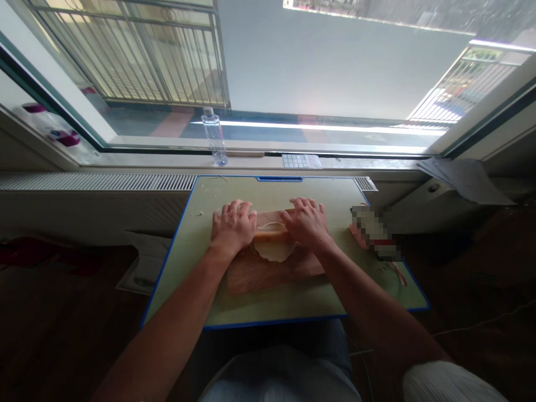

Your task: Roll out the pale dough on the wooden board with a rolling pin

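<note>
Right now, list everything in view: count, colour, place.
Blue-edged table: 1, pale green, centre
Flat wooden board: 1, brown, on table
Thin dough sheet: 1, cream, on board
Cylindrical wooden rolling pin: 1, tan, across the dough
Clear plastic bottle: 1, colourless, on windowsill
Purple-capped bottle: 1, white, far left
Checked paper: 1, blue and white, on windowsill
Loose papers: several, white, right
Pixelated item: 1, details hidden, table's right
Slatted grille: 1, white, below windowsill
Glass window: 1, white frame, behind table
Left hand: 1, bare, on pin's left end
Right hand: 1, bare, on pin's right end
</note>
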Demonstrator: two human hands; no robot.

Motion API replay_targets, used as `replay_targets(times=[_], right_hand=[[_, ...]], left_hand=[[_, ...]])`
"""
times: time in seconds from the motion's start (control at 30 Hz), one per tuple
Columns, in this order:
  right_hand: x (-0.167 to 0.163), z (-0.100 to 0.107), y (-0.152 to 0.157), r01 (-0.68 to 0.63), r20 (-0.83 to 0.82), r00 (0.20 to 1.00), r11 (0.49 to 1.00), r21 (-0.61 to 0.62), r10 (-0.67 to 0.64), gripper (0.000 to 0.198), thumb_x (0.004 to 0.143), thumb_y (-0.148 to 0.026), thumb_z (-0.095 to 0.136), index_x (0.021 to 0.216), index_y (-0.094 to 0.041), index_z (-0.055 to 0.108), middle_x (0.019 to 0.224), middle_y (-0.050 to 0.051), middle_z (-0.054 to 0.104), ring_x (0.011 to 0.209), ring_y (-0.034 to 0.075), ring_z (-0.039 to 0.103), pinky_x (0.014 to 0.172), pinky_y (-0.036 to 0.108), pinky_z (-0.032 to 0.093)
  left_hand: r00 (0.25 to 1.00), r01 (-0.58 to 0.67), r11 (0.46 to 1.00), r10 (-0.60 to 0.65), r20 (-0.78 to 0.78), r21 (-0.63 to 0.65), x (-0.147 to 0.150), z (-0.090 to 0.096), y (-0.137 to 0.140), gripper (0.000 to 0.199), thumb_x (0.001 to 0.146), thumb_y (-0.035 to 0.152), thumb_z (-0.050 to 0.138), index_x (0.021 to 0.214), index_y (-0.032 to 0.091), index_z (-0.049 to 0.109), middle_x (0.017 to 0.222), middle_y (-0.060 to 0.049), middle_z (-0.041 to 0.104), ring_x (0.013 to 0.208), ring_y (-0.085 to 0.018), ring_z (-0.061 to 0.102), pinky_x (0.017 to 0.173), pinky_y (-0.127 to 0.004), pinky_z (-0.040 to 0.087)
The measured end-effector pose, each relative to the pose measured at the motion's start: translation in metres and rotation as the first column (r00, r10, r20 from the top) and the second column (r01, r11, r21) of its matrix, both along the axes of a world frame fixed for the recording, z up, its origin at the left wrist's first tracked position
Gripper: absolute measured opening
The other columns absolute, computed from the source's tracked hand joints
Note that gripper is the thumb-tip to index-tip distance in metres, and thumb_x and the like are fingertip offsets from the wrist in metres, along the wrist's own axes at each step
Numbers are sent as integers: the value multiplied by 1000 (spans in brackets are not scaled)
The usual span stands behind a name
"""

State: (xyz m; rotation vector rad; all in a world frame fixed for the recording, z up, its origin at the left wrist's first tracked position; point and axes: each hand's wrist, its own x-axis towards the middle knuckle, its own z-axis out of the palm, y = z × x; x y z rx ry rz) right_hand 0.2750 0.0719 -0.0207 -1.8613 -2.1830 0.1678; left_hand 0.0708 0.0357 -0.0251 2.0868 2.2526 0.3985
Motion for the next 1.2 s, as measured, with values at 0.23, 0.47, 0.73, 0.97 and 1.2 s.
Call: replay_targets(times=[0.23, 0.47, 0.73, 0.97, 1.2], right_hand=[[6, -4, -50, -24, 56, 998, 999, 48, 21, 56, 110, -48, 47, 157, -22, 60, 166, 10, 58, 157, 36, 42, 130, 60, 26], [17, -15, -106, -54, 83, 996, 993, 105, 45, 55, 115, -47, 40, 159, -21, 60, 167, 10, 56, 159, 36, 42, 131, 61, 25], [19, -17, -106, -52, 75, 996, 993, 109, 44, 51, 114, -46, 42, 157, -27, 64, 167, 7, 57, 159, 34, 45, 131, 60, 28], [14, -10, -63, -13, 67, 998, 1000, 14, 12, 59, 113, -53, 42, 163, -24, 56, 172, 8, 51, 163, 36, 37, 132, 64, 27], [13, -3, -23, 17, 42, 999, 994, -112, -12, 67, 111, -62, 42, 166, -26, 51, 175, 7, 46, 163, 35, 34, 132, 61, 26]], left_hand=[[999, 18, 998, -15, -51, 61, 8, -7, -44, 49, 109, 44, 45, 148, 27, 70, 160, -14, 63, 147, -37, 56, 124, -64, 41], [999, 40, 991, -37, -31, 130, 14, -18, -96, 50, 110, 45, 43, 150, 31, 70, 166, -9, 59, 154, -37, 52, 127, -66, 39], [998, 49, 996, -46, -53, 73, 14, -12, -94, 53, 110, 46, 40, 155, 33, 67, 171, -9, 53, 159, -38, 46, 130, -71, 31], [995, 36, 999, -38, -88, -23, 12, 1, -44, 56, 110, 47, 38, 157, 31, 63, 170, -11, 53, 159, -36, 45, 132, -71, 26], [993, 70, 988, -82, -82, -140, 6, 4, 1, 57, 110, 48, 38, 161, 32, 58, 174, -10, 49, 160, -34, 42, 132, -67, 29]])
